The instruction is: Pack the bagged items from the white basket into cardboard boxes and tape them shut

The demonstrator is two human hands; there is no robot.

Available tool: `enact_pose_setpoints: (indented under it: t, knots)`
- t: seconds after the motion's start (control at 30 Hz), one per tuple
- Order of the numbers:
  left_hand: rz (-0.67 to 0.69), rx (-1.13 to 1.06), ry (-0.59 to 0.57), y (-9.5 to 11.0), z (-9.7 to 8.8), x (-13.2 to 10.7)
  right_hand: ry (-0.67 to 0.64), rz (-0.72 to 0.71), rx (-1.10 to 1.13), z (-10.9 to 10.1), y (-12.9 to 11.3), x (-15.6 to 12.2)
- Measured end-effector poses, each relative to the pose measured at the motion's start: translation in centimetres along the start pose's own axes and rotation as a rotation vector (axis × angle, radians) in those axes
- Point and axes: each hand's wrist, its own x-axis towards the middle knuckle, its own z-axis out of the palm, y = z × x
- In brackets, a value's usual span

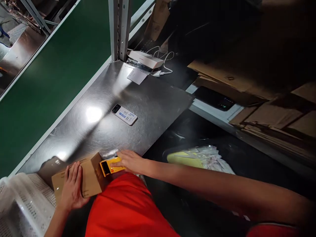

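Head view: left hand (71, 189) flat on cardboard box (84, 179), right hand (130, 161) grasping yellow device (111, 166), label unreadable.

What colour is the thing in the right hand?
Yellow with a black end; the head view shows the scanner-like tool under the right hand.

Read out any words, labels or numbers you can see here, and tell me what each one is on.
Nothing can be read.
White device on the metal table: blue print, too blurred.
Paper slip by the white box: too small.
Cardboard box and yellow tool: no visible text.
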Motion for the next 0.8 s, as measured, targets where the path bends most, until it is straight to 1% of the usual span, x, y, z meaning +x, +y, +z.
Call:
enact_pose_setpoints:
  t: [0.07,0.17,0.3,0.4,0.47,0.5,0.57,0.67,0.73,0.8]
  knots:
    - [0.013,-0.007,-0.002,0.0,0.0,0.1,-0.038,0.035,0.005,-0.7,-0.8,-0.1]
    - [0.012,-0.018,-0.004,-0.1,0.2,0.1,-0.109,0.09,0.029,-2.5,-2.1,0.1]
    - [0.0,-0.033,-0.028,-0.1,0.3,0.0,-0.125,0.133,0.064,-4.6,-4.1,1.6]
    - [0.008,-0.015,-0.027,-0.3,0.3,-0.2,-0.114,0.17,0.101,-5.3,-5.4,3.3]
    - [0.015,0.002,-0.02,-0.3,0.3,-0.2,-0.106,0.198,0.142,-5.2,-5.4,4.0]
    - [0.016,0.012,-0.019,-0.2,0.3,-0.1,-0.098,0.213,0.171,-5.1,-5.0,3.9]
    - [0.017,0.038,-0.015,0.0,0.3,0.1,-0.06,0.251,0.255,-4.8,-3.2,2.9]
    - [0.006,0.089,-0.013,0.2,0.2,-0.6,0.04,0.326,0.414,-4.3,1.6,-0.9]
    - [-0.048,0.106,-0.045,-0.2,0.3,-2.0,0.121,0.38,0.467,-3.8,5.0,-3.6]
    - [-0.163,0.093,-0.123,-1.1,0.6,-4.2,0.214,0.458,0.449,-3.2,7.6,-5.3]
